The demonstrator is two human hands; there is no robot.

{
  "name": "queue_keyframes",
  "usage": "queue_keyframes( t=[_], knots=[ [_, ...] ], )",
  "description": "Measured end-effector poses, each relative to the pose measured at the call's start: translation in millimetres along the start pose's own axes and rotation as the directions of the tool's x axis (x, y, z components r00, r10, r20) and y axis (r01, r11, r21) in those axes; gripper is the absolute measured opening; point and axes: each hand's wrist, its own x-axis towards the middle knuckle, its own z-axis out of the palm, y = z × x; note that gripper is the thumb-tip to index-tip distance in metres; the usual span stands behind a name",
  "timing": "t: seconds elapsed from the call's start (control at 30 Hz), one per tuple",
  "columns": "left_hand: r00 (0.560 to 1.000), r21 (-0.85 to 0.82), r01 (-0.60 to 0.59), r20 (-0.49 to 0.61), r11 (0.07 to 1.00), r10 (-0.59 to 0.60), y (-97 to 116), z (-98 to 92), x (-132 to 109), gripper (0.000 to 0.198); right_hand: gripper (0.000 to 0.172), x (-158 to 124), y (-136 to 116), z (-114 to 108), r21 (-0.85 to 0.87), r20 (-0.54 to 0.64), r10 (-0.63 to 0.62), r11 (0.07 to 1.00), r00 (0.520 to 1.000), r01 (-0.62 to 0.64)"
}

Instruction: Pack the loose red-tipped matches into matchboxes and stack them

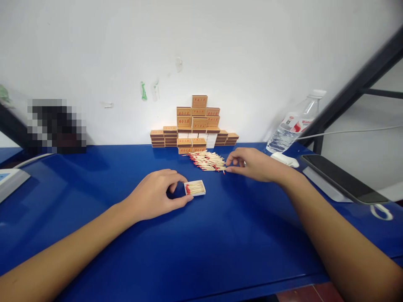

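Observation:
My left hand grips a small white matchbox tray by its left end, thumb at the near side and fingers at the far side. Red-headed matches lie in the tray, their heads toward my hand. Farther back on the blue table is a loose heap of matches. At the heap's right edge is my right hand, thumb and forefinger nearly together around match ends; how many lie between them cannot be seen.
Stacked matchboxes and white trays stand against the wall behind the heap. At the right are a tilted water bottle, a white object and a phone on a stand. A white device sits far left.

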Motion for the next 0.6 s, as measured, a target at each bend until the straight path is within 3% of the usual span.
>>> queue_keyframes(
  t=[0.33,0.47,0.6],
  knots=[
    [1.0,0.013,-0.002,0.014,1.0,0.002,0,-0.8,-1,0.03,0.018,-1,-7,7,0.086,0.112,0.025,0.996,0.993,-0.035],
    [1.0,0.01,-0.004,0.007,1.0,0.004,0,-1.1,0,0.03,0.02,-5,-12,1,0.129,0.058,-0.026,0.991,0.998,0.019],
    [1.0,0.021,-0.014,-0.003,1.0,0.014,0,-0.3,0,0.029,0.022,-10,-40,5,0.246,-0.034,-0.168,0.954,0.985,0.171]
  ],
)
